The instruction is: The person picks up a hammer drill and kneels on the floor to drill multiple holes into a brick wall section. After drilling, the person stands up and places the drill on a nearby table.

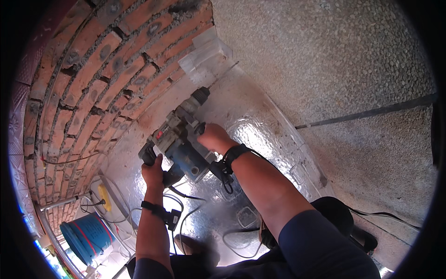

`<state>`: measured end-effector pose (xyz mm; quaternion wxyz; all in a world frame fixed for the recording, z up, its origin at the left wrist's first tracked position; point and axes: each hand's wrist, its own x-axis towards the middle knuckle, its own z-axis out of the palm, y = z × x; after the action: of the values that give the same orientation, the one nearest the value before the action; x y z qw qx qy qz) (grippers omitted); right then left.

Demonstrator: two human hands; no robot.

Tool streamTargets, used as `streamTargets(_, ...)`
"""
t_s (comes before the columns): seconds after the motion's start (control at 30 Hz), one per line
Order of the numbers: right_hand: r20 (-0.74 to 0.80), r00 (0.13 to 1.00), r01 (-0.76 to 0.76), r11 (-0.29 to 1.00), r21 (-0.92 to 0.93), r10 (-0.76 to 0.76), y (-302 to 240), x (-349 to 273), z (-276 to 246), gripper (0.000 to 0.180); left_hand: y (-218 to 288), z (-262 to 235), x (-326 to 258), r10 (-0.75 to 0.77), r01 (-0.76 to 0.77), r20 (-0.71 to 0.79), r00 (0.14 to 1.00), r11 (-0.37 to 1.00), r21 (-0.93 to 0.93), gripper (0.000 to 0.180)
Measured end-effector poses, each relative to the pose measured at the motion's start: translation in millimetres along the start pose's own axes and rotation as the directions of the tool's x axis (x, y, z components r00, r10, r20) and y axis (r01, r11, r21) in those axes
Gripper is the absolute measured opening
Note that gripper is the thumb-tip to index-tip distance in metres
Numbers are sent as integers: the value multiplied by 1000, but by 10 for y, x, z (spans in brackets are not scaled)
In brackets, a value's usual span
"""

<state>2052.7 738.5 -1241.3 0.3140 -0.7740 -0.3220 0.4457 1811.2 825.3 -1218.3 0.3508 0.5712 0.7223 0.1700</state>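
Observation:
A rotary hammer drill (179,139) with a blue and grey, dusty body is held between my two hands. My left hand (152,174) is closed round its rear handle. The right hand (215,138) grips the dark side handle near the front of the tool. From the black chuck (200,95) a long thin drill bit (224,76) points away toward the far corner, where the brick and pebbled walls come close. Whether the bit's tip touches anything I cannot tell. A black cord (186,195) trails from the rear handle. Both wrists carry black straps with small devices.
On the left rises a bare brick wall (97,88); on the right, a pebbled wall (344,65). Shiny, wet-looking floor (232,204) lies below, with loose cables. A blue bucket (88,238) with red bands, a metal rail (59,203) and a yellow connector (104,197) are at lower left.

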Motion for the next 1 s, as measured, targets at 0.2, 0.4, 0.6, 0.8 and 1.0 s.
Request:
streamTargets(0.2, 18, 1000, 0, 1000, 0, 0, -21, 1, 1, 21, -158, -15, 169, -7, 7, -23, 1000, 999, 36, 43)
streamTargets(0.4, -33, 998, 56, 994, -95, -59, 120, 21, 171, 23, -295, -33, 115, 30, -29, -26, 999, 999, 22, 40)
streamTargets(0.6, -44, 996, 80, 994, -72, -84, 29, -54, 94, 26, -119, -82, 54, 24, -25, -32, 999, 999, -24, 43)
streamTargets(0.8, -53, 995, 82, 989, -119, -89, 92, 6, 82, 28, -28, -70, 13, 50, -48, 21, 999, 996, -69, 37)
streamTargets(1.0, 72, 996, -51, 998, 28, 49, -28, -156, 65, 21, -83, -167, -96, -2, 3, 34, 999, 999, -51, 40)
